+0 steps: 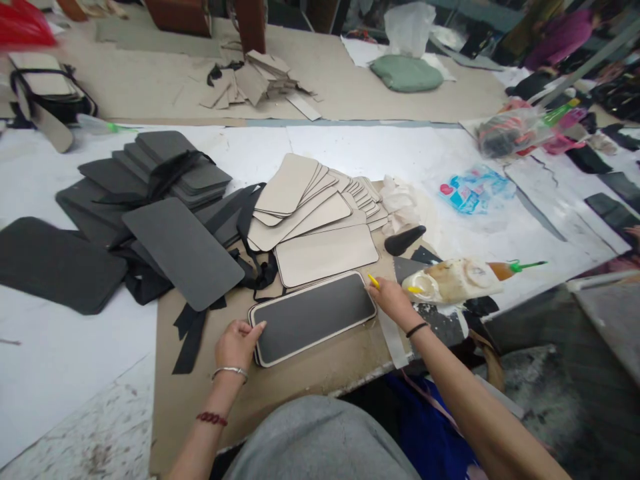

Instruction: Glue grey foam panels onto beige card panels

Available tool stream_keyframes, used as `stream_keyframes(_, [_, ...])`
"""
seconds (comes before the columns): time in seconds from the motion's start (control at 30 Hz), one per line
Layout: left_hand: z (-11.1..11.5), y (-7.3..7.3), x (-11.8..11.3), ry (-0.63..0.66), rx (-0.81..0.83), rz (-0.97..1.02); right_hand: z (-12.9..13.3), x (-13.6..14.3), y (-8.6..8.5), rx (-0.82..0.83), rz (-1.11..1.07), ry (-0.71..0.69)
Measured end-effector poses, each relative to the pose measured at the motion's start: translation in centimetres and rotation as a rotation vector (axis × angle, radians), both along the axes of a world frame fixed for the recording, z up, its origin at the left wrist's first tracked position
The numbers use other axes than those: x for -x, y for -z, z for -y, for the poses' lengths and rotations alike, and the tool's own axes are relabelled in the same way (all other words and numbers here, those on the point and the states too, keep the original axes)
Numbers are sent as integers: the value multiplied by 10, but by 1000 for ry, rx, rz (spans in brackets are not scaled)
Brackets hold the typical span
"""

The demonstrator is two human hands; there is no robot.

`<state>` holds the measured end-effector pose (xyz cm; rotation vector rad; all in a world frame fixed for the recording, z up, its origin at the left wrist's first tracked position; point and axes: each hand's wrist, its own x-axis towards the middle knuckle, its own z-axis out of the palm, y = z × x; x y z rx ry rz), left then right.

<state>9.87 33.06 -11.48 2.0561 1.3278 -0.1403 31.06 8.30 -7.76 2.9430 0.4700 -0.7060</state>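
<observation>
A dark panel with a pale border (313, 320) lies on top of a small stack near the front edge of the brown board. My left hand (237, 347) is closed at the panel's left end, thumb on its top and fingers curled at the edge. At the right end, my right hand (393, 300) is closed round a yellow tool (373, 281), with its fingers by the panel's corner. Just behind the panel lies a beige panel (327, 255), and beyond it a fanned pile of beige pieces (290, 183). Dark grey panels (183, 253) are piled to the left.
Right of the panels are a black tapered object (405, 240), a glue-smeared container (450, 280) and a bottle with a green tip (505, 269). Farther back lie a printed plastic bag (475, 190), cardboard scraps (260, 80) and a green bundle (406, 73).
</observation>
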Motion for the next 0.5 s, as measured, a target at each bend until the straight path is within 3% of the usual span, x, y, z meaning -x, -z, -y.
stream_keyframes(0.3, [7, 6, 23, -157, 215, 234, 17, 12, 20, -128, 21, -17])
stream_keyframes(0.5, [3, 21, 33, -218, 254, 298, 21, 16, 30, -493, -6, 139])
